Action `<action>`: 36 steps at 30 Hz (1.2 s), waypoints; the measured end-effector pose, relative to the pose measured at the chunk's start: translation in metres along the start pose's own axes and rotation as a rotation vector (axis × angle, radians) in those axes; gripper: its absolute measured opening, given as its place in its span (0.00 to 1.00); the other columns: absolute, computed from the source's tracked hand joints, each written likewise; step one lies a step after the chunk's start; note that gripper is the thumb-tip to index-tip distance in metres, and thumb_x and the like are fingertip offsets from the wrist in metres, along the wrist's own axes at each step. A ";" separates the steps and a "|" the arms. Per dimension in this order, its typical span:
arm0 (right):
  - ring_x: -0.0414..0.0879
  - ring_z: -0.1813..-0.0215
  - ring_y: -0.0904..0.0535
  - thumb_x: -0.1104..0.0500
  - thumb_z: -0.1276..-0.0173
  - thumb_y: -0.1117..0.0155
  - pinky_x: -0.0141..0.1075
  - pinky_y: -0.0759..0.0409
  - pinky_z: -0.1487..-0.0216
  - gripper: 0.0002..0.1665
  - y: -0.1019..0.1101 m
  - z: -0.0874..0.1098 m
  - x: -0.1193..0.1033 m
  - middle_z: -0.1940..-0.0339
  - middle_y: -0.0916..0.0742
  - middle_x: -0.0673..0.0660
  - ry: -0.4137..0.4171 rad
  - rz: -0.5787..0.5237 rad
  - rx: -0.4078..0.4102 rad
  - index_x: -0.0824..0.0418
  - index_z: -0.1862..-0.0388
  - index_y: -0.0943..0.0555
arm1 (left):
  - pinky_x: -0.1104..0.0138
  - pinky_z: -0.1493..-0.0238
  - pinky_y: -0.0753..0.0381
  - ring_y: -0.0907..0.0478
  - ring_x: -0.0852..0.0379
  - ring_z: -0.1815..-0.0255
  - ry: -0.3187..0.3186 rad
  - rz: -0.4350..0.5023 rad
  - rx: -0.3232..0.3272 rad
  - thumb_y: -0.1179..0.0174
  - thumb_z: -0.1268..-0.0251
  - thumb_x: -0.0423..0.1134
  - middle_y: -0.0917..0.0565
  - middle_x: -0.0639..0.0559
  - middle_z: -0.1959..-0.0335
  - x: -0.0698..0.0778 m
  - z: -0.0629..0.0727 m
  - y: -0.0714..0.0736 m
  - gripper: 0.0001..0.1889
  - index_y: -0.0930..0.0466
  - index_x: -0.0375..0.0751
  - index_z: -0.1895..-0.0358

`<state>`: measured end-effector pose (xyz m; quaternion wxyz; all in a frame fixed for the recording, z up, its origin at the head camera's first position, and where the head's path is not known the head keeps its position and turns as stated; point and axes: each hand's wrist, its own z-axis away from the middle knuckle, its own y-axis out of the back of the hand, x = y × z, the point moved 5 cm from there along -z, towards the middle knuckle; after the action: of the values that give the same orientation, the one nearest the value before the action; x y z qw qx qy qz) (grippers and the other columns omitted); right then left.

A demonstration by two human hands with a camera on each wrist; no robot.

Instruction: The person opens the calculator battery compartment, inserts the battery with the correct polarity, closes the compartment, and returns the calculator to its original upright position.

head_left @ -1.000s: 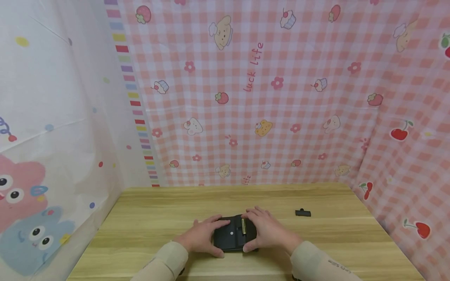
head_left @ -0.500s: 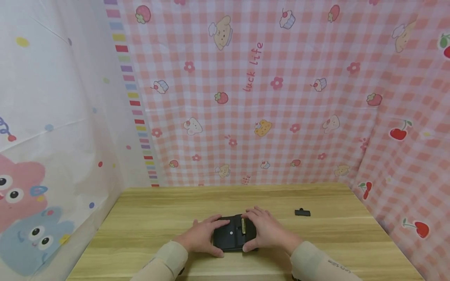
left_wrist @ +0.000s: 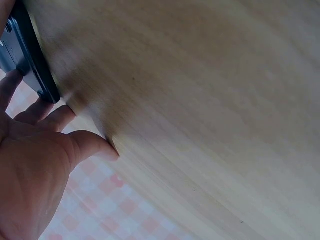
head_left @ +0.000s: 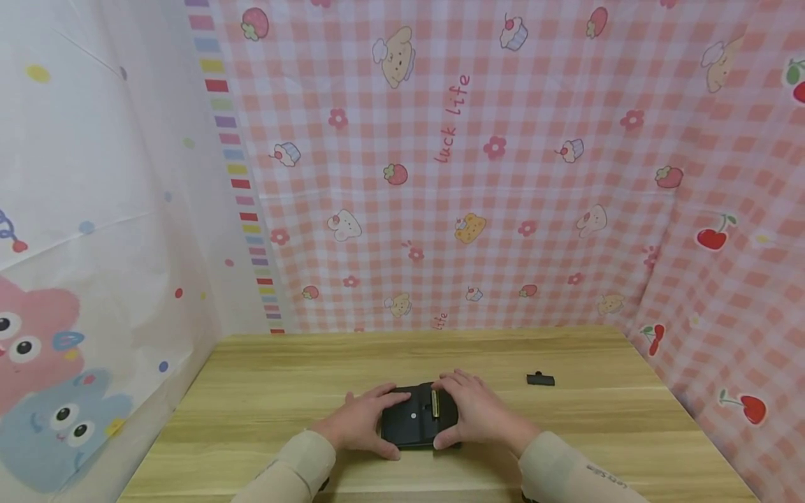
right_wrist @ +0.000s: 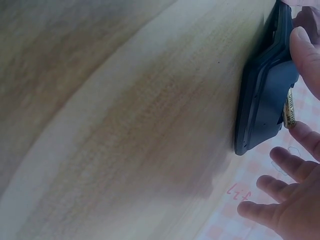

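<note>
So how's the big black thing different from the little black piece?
The big thing is wide and blocky; the little piece is small and narrow.
The big thing holds a gold-coloured battery; the little piece has a small bump on one edge.
The big thing has the hands on it; the little piece lies apart from them.
Both are black.
</note>
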<state>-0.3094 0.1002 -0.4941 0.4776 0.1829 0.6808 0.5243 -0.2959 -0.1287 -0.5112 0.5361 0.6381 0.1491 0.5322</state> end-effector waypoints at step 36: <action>0.69 0.16 0.36 0.41 0.50 0.10 0.69 0.40 0.18 0.46 0.000 0.000 -0.007 0.22 0.23 0.65 0.009 -0.074 -0.001 0.59 0.36 0.20 | 0.16 0.28 0.50 0.33 0.31 0.18 -0.004 0.006 -0.004 0.17 0.47 0.56 0.39 0.42 0.14 0.000 0.001 0.000 0.51 0.33 0.62 0.18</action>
<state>-0.3057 0.0945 -0.4911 0.4937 0.1550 0.6891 0.5073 -0.2951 -0.1292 -0.5112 0.5363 0.6385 0.1448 0.5327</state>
